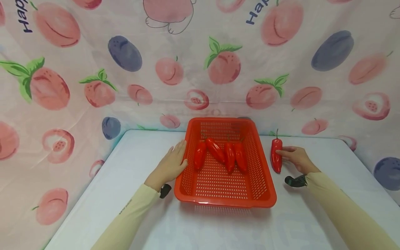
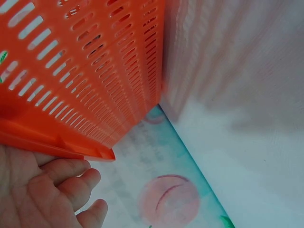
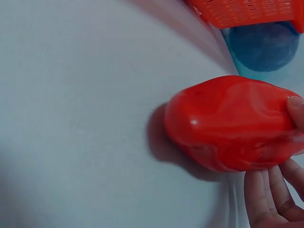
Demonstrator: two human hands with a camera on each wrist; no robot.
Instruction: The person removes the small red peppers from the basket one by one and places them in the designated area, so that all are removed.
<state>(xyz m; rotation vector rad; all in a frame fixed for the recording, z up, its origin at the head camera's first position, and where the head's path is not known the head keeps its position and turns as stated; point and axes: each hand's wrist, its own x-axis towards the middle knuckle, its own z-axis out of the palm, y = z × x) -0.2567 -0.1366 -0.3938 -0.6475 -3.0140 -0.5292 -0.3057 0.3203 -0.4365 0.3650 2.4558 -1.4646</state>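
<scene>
A red plastic basket (image 1: 225,202) with slotted walls stands on the white table, and several red peppers (image 1: 215,150) lie in its far part. My left hand (image 1: 170,161) rests against the basket's left rim with fingers extended. From the left wrist view, the fingers (image 2: 71,183) show right at the rim's edge. To the right of the basket, my right hand (image 1: 295,158) pinches another red pepper (image 1: 276,159), long and glossy with a green stem pointing away. In the right wrist view this pepper (image 3: 228,126) fills the middle, its rounded end over its shadow.
The white table (image 1: 140,146) runs back to a pale fruit-print cloth (image 1: 193,76) hanging behind it. Black wrist devices (image 1: 295,181) sit at the cuffs of both light sleeves.
</scene>
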